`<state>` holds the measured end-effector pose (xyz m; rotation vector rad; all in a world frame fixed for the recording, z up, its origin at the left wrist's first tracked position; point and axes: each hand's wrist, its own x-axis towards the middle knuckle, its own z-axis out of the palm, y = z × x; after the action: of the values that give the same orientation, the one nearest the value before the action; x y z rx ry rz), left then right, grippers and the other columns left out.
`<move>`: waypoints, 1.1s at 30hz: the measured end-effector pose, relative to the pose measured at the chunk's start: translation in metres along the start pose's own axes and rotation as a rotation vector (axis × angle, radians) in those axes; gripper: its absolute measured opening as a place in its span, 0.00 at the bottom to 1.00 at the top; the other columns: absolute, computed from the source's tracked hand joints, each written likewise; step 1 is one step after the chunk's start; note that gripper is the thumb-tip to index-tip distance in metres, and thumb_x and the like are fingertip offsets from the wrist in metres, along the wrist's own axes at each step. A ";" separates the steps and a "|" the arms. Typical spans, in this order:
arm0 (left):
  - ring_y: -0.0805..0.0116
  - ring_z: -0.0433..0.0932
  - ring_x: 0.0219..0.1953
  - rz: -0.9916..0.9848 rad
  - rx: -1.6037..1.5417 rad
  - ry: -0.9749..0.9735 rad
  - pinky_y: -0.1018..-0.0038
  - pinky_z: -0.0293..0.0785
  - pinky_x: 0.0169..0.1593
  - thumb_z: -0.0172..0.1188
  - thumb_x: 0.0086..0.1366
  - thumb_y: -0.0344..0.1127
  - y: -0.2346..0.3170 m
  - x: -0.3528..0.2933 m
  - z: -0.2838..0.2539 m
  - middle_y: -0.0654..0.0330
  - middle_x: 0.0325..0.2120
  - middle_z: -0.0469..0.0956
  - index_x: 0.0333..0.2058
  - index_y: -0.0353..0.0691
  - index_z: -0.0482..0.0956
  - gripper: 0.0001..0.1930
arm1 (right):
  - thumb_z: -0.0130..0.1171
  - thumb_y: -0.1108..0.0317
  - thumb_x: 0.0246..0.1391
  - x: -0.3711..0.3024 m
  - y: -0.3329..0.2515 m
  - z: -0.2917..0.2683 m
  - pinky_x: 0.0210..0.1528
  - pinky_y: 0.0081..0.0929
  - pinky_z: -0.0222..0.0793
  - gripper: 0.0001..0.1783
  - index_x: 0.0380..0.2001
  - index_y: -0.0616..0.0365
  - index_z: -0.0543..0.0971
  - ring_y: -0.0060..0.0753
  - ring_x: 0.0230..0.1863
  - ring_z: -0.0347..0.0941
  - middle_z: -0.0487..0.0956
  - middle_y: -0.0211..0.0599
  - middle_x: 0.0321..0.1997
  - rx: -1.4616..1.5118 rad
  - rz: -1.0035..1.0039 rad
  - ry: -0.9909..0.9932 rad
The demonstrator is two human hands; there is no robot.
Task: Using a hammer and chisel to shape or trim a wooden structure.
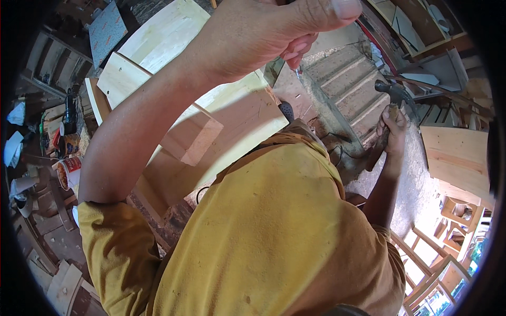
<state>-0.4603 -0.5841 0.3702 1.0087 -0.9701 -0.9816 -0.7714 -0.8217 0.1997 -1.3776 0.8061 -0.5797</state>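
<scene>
Left hand (247, 45), nearest the lens, spans the upper middle of my view; its forearm rises from the sleeve of a mustard-yellow shirt (258, 226), the thumb points to the right, and fingers curl beneath. Part of this hand runs past the upper edge, so from my remote station I cannot tell whether it grips anything.

Right hand (392, 131), lower and well apart from the left: I see it clamped around the handle of a claw hammer (396, 94), close below the dark metal head. The head is uppermost, and the reddish-brown lower end of the handle projects below the fist. I read the hammer as held clear of every surface, at the person's right side.

Beneath the left forearm lies a pale wooden panel (242, 134), partly in shadow, with a small wooden block (203, 141) upon it. Beyond the forearm, a broad light board (163, 34) extends toward the upper left, near a blue speckled sheet (107, 31).

Surroundings, left: a red-and-white tub (68, 171) just beside the bent elbow, and a black bottle (69, 113) farther up. Surroundings, right: a slatted wooden structure (363, 92) near the hammer, a knotted wood panel (456, 152) past the right hand, and wooden frames (435, 284) in bright light at lower right.
</scene>
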 end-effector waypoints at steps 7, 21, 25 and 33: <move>0.81 0.67 0.14 -0.053 -0.009 0.025 0.81 0.64 0.19 0.65 0.63 0.48 -0.007 -0.006 -0.005 0.69 0.15 0.69 0.28 0.41 0.71 0.17 | 0.61 0.69 0.54 0.010 -0.055 0.011 0.20 0.19 0.64 0.12 0.39 0.61 0.71 0.23 0.17 0.66 0.70 0.33 0.23 -0.010 -0.153 -0.042; 0.83 0.67 0.16 0.127 0.112 -0.068 0.82 0.63 0.19 0.68 0.60 0.42 -0.015 -0.011 -0.002 0.70 0.14 0.69 0.23 0.41 0.73 0.16 | 0.62 0.68 0.45 -0.031 -0.268 0.166 0.27 0.34 0.69 0.17 0.39 0.60 0.74 0.36 0.26 0.74 0.75 0.32 0.28 -0.718 -0.868 0.072; 0.83 0.67 0.16 0.161 0.227 0.051 0.82 0.62 0.20 0.67 0.61 0.41 -0.026 -0.017 -0.005 0.70 0.14 0.69 0.22 0.40 0.71 0.17 | 0.65 0.72 0.41 -0.031 -0.290 0.198 0.35 0.39 0.66 0.27 0.48 0.59 0.72 0.40 0.37 0.74 0.75 0.35 0.34 -1.610 -0.761 -0.618; 0.82 0.68 0.17 0.130 0.302 0.029 0.82 0.64 0.21 0.67 0.61 0.40 -0.022 -0.022 -0.006 0.68 0.16 0.71 0.25 0.39 0.73 0.14 | 0.60 0.77 0.43 -0.042 -0.291 0.213 0.31 0.34 0.68 0.15 0.37 0.62 0.71 0.36 0.27 0.72 0.72 0.35 0.26 -1.506 -0.601 -0.745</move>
<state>-0.4645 -0.5665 0.3437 1.1902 -1.1676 -0.7231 -0.6025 -0.6934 0.4944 -3.0004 0.0527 0.2962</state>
